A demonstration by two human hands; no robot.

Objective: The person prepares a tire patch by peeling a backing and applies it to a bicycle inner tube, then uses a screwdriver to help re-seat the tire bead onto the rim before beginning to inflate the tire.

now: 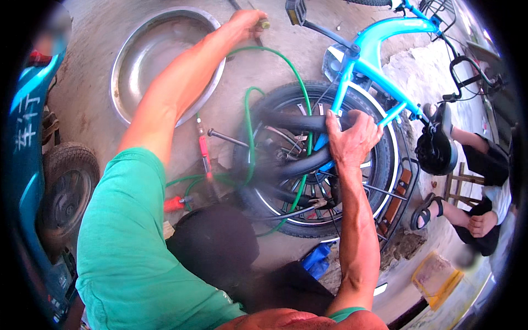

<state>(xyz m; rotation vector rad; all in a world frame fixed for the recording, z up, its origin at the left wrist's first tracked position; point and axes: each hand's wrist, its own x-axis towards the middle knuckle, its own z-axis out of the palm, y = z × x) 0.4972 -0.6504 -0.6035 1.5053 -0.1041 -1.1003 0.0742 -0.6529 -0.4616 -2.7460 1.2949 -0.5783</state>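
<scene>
Tube (294, 122), smooth blk rubber, clasped in R hand (353, 140), fingers bent; L hand (246, 23) fingers curled round yellowish hndl (265, 25).

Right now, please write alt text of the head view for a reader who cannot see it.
A person's right hand grips a black inner tube over the wheel of a blue bicycle, with a green hose crossing it. The left hand, stretched past a metal basin, holds a yellowish-ended object.

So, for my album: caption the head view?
Right hand grips black tube over bicycle wheel; left hand beside metal basin.
</scene>
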